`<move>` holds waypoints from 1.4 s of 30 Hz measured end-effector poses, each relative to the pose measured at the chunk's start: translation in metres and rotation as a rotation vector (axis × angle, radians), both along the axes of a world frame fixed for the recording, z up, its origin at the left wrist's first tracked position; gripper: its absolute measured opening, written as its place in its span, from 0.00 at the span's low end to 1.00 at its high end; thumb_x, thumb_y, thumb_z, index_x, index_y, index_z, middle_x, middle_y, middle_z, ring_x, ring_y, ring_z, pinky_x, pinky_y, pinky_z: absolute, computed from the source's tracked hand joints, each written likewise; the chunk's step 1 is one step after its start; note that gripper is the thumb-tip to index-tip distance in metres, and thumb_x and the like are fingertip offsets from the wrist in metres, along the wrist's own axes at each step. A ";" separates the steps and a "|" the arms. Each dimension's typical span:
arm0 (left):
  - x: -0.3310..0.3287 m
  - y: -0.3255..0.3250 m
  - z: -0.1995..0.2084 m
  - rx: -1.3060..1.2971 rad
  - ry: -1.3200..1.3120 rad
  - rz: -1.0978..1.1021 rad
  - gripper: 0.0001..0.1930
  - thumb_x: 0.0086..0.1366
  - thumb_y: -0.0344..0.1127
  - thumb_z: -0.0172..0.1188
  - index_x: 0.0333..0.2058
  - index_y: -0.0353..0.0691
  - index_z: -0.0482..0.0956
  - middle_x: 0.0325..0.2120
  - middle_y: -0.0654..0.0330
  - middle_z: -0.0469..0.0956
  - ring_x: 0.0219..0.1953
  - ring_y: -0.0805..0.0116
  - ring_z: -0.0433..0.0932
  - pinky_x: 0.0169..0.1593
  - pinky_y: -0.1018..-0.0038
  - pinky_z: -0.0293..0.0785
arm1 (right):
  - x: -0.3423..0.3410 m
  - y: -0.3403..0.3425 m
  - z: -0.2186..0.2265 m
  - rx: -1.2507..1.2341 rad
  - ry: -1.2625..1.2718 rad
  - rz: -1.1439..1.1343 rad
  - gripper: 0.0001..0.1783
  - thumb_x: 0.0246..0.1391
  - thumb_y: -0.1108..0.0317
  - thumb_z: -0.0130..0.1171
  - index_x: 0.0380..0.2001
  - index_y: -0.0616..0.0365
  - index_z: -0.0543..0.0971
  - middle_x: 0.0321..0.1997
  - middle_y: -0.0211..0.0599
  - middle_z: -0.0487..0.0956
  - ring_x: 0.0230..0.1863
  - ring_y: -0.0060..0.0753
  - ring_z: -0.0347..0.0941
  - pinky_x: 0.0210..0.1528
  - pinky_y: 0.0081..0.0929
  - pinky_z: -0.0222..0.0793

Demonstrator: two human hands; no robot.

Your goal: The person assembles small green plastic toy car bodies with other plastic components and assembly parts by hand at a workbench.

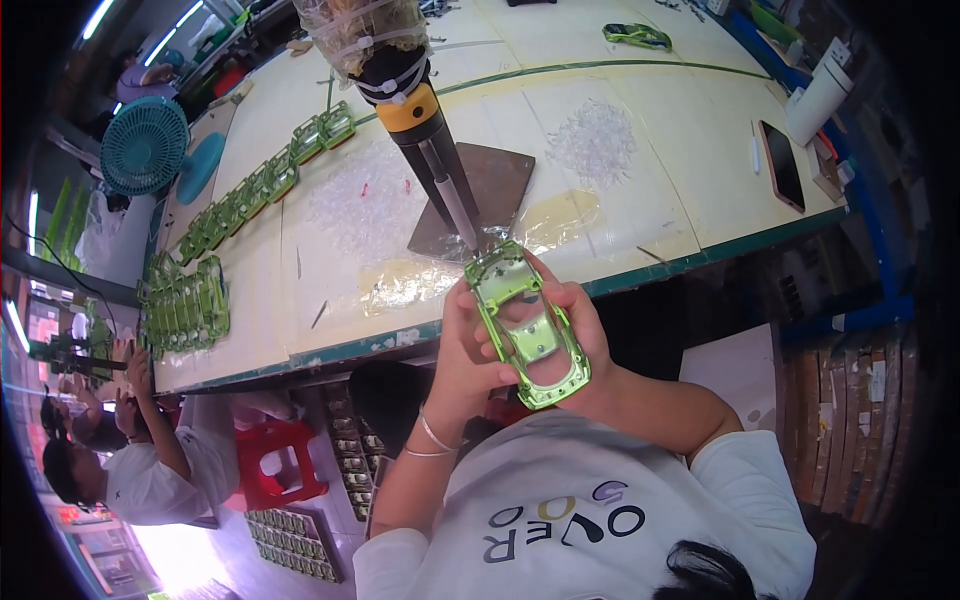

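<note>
Between my two hands I hold a shiny green toy car body shell (533, 340), its open underside facing up. My left hand (464, 350) closes round its left edge, and my right hand (587, 335) grips its right side. At the shell's far end stands the metal tip of an upright tool (440, 165) with a dark body, a yellow band and wrapping on top. The tip is close to the shell; whether they touch I cannot tell. Beneath the tool lies a brown square plate (495, 185) on the table.
Small clear plastic pieces lie in piles (595, 143) on the pale table (660, 215). Rows of green car shells (190, 305) line the left side. A phone (782, 165) and white bottle (820, 100) sit at right. A fan (145, 145) and another person (150, 475) are at left.
</note>
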State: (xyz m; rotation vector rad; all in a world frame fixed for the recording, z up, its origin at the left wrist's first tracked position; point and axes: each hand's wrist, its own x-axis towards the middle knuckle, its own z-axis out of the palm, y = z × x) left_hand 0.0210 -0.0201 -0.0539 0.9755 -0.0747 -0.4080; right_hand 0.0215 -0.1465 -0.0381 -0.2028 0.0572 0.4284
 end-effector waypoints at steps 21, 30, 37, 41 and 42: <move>0.013 -0.008 0.030 -0.084 -0.038 0.047 0.54 0.26 0.42 0.73 0.52 0.40 0.47 0.45 0.55 0.62 0.47 0.65 0.64 0.49 0.72 0.63 | 0.002 0.005 0.031 0.050 -0.073 -0.057 0.25 0.51 0.65 0.41 0.53 0.48 0.51 0.45 0.44 0.64 0.42 0.40 0.67 0.42 0.34 0.68; 0.013 -0.005 0.041 -0.096 0.034 -0.028 0.53 0.29 0.39 0.72 0.52 0.41 0.45 0.44 0.50 0.62 0.46 0.61 0.65 0.47 0.69 0.66 | -0.004 0.004 0.028 -0.129 -0.071 -0.112 0.29 0.51 0.57 0.43 0.55 0.47 0.49 0.45 0.38 0.63 0.44 0.33 0.65 0.41 0.30 0.67; 0.016 -0.008 0.036 -0.112 -0.054 -0.074 0.51 0.32 0.36 0.71 0.51 0.40 0.44 0.44 0.50 0.59 0.45 0.61 0.64 0.46 0.70 0.67 | -0.004 0.002 0.011 -0.128 -0.052 -0.141 0.30 0.51 0.55 0.42 0.56 0.48 0.50 0.38 0.31 0.64 0.38 0.25 0.66 0.35 0.22 0.67; 0.014 -0.007 0.034 -0.128 -0.052 -0.083 0.50 0.33 0.34 0.71 0.52 0.40 0.43 0.44 0.50 0.59 0.46 0.61 0.63 0.45 0.72 0.67 | -0.002 0.002 0.014 -0.160 -0.107 -0.141 0.29 0.51 0.56 0.41 0.56 0.48 0.50 0.37 0.31 0.65 0.35 0.23 0.66 0.31 0.18 0.67; 0.014 -0.006 0.032 -0.130 -0.054 -0.082 0.50 0.33 0.34 0.71 0.52 0.40 0.43 0.44 0.50 0.59 0.46 0.61 0.63 0.45 0.72 0.67 | -0.001 0.002 0.011 -0.162 -0.109 -0.140 0.29 0.51 0.56 0.41 0.56 0.48 0.50 0.37 0.31 0.65 0.35 0.23 0.66 0.31 0.18 0.67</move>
